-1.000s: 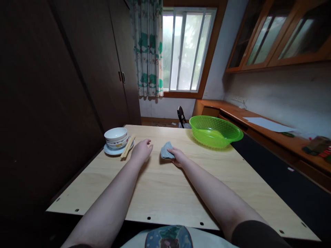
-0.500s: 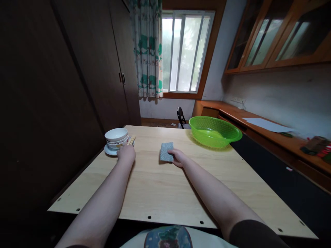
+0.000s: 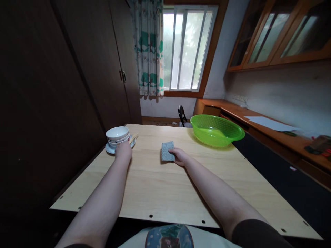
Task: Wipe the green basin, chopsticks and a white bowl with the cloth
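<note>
My left hand (image 3: 123,151) is closed at the stack of white bowls (image 3: 117,132) on the table's far left. Pale wooden chopsticks (image 3: 133,137) stick out beyond its fingers, pointing up and to the right; the fingertips themselves are hidden. Under the bowls lies a white plate (image 3: 109,149), partly covered by the hand. Over the middle of the table, my right hand (image 3: 179,156) pinches a folded grey-blue cloth (image 3: 167,151) by its right side, thumb on top.
A green plastic basket (image 3: 214,132) stands on the far right corner of the wooden table (image 3: 155,186). Dark wardrobe doors (image 3: 85,69) rise along the left. To the right runs a desk (image 3: 232,107) with paper on it. Behind the table is a folding chair (image 3: 181,113).
The chopsticks now slant more to the right beyond my left hand, which has shifted slightly left. My right hand and the cloth stay nearly in place. The view has tilted a little.
</note>
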Demonstrator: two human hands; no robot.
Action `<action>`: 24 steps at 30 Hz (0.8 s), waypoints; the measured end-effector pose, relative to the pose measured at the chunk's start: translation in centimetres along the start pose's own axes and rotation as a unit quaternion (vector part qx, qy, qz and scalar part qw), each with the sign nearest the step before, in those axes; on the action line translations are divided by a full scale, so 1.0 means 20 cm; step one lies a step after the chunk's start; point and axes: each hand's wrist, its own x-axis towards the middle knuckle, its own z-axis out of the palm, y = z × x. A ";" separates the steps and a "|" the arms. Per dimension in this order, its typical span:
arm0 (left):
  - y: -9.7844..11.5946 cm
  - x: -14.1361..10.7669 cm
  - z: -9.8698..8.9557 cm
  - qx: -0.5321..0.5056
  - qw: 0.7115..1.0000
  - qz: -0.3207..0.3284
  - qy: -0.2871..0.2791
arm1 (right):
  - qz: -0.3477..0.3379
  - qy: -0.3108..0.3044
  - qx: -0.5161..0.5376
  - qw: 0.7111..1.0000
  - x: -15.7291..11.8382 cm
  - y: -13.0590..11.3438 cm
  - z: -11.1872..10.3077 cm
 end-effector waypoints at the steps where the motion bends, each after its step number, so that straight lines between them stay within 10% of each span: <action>1: 0.00 0.00 -0.01 -0.002 1.000 0.001 0.006 | 0.002 0.001 0.002 1.000 0.00 0.00 0.00; 8: 0.24 -0.07 0.01 -0.161 0.982 0.103 -0.009 | 0.022 0.008 -0.008 1.000 0.01 -0.02 0.01; 14: 0.55 -0.28 0.23 -0.481 0.851 0.062 -0.200 | 0.041 0.021 0.016 0.999 0.03 -0.03 0.02; 19: 0.57 -0.36 0.35 -0.573 0.777 0.025 -0.261 | -0.014 0.045 0.006 0.999 0.02 0.01 0.00; 24: 0.51 -0.35 0.35 -0.567 0.783 0.068 -0.247 | -0.008 0.035 0.014 0.999 0.01 0.00 0.00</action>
